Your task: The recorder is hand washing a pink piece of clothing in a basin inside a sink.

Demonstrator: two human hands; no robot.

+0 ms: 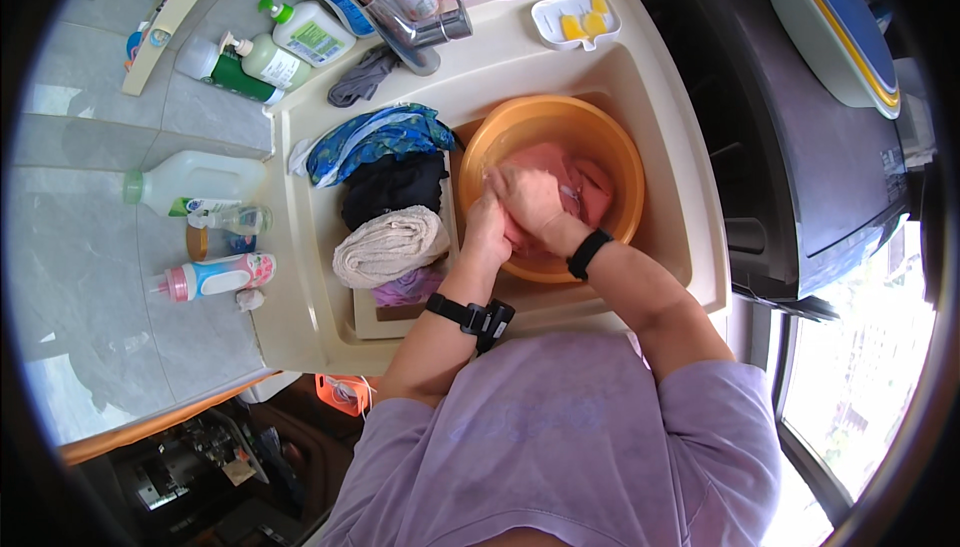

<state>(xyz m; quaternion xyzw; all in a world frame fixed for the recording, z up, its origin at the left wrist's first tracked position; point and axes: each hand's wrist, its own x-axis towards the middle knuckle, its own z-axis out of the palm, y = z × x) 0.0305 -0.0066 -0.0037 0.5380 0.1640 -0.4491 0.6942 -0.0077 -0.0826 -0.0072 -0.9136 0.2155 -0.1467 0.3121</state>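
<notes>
An orange plastic basin (628,134) with water and a wet pink cloth (592,194) in it stands in the cream sink (694,269). My left hand (491,224) and my right hand (529,194) are pressed together over the near left part of the basin, both closed on the pink cloth, which shows below and between them. The fingers partly hide one another. Left of the basin, on a ledge in the sink, lie a blue patterned cloth (382,142), a black cloth (394,191), a rolled beige towel (390,247) and a purple cloth (405,288).
A chrome faucet (405,22) rises at the back, near a grey cloth (364,76) and several bottles. A white soap dish (547,26) holds yellow soap pieces. A green-capped jug (206,179) lies at the left. A dark appliance (847,157) with stacked basins (832,29) stands at the right.
</notes>
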